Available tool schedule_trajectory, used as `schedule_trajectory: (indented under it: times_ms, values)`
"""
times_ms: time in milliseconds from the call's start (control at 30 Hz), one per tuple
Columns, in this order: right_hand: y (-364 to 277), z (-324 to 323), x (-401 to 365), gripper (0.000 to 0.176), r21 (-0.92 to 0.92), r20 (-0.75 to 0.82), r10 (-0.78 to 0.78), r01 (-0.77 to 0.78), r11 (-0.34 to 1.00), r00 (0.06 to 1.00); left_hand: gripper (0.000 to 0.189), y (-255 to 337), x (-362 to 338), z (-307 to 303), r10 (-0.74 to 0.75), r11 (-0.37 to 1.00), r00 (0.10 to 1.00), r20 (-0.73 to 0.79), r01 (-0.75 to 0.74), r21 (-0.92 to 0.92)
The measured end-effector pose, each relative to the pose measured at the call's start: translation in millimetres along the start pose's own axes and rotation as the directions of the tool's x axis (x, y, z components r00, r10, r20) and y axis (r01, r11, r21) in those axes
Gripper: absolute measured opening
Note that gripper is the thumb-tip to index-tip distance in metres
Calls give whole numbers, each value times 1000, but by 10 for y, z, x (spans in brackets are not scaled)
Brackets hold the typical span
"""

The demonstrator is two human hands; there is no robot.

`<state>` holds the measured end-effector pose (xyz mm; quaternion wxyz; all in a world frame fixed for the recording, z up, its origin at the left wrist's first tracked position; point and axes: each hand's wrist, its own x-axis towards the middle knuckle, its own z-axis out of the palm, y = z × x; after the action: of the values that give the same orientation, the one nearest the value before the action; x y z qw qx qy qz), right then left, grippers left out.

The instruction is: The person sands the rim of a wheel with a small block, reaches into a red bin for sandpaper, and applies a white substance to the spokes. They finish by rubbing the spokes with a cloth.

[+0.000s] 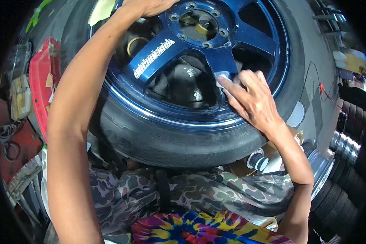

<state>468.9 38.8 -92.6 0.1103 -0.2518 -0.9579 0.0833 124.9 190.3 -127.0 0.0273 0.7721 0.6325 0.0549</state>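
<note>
A blue multi-spoke wheel (156,61) with white lettering on one spoke sits inside a black tyre (171,142). My right hand (254,99) presses a small whitish pad (220,84) against the lower spoke, fingers bent and pinched over it. I cannot make out whether the pad is paper or cloth. The spoke's surface (222,75) beside my fingertips looks pale and dulled. At the top edge, my left hand (148,6) rests at the wheel's upper left; most of its fingers are cut off by the frame.
Yellow-green tape or paper (102,11) hangs at the rim's upper left. A roll of tape (203,27) shows through the hub hole. Below the tyre at right is a small round container (258,161). Stacked tyres (345,179) stand right; a red panel (41,81) lies left.
</note>
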Motion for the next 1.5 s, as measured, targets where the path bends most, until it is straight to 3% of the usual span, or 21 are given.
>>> schedule_trajectory:
  times_ms: [167, 367, 533, 733, 967, 1100, 1233, 1500]
  values:
    - [-183, -65, -33, 53, 9, 77, 29, -30, 1000, 997, 73, -108, 0, -9, 15, 1000, 1000, 2, -14, -19]
    - [-371, -26, 104, 51, -31, 51, 211, -209, 977, 976, 86, -253, 334, 123, 148, 986, 956, 253, -162, 33]
    - [-679, -43, 35, 46, 8, 13, 419, -419, 908, 908, 83, -124, 188, -24, 103, 993, 977, 188, -110, 31]
    - [-998, -143, -48, 46, 52, -19, 509, -508, 860, 860, 75, -165, 157, -63, 142, 990, 981, 134, -138, -35]
    - [-1050, 94, -223, 52, 195, -191, 680, -651, 733, 708, 74, -86, 195, -114, 63, 997, 981, 185, -69, 23]
    - [-1060, 95, -240, 48, 237, -260, 698, -656, 716, 668, 71, -74, 181, -107, 59, 998, 977, 207, -65, 20]
    - [-1066, 83, -205, 47, 282, -227, 729, -673, 684, 645, 69, -73, 191, -125, 77, 996, 976, 201, -83, 20]
    - [-941, 62, 1, 50, 134, -130, 663, -650, 748, 737, 69, -47, 170, -181, 43, 999, 977, 209, -42, -9]
